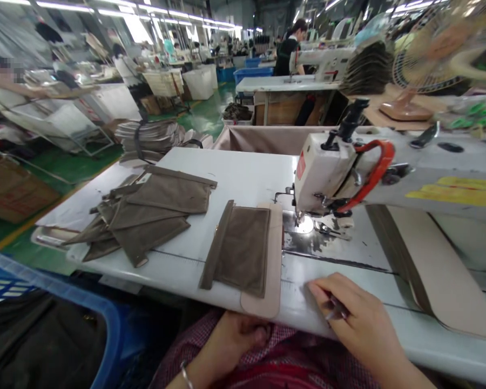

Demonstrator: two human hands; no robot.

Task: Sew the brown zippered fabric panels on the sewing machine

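My left hand [245, 335] rests at the table's front edge by my lap, fingers curled in; what they hold, if anything, is hidden. Just above it lies a brown fabric piece [243, 246] with a stitched border and a folded strip along its left side. It rests on a beige rounded panel [274, 270], which sticks out to its right. My right hand [348, 308] lies on the white table, closed around a small metal tool [337, 309] whose kind I cannot make out. Beyond that hand, the sewing machine's needle area [302, 219] is lit by a lamp.
A loose pile of brown fabric pieces [157, 208] covers the table's left part. Brown and beige panels [441, 275] are stacked at right under the machine arm [441, 162]. A blue basket [109, 319] stands at lower left. Behind are tied bundles [154, 135] and a fan [419, 59].
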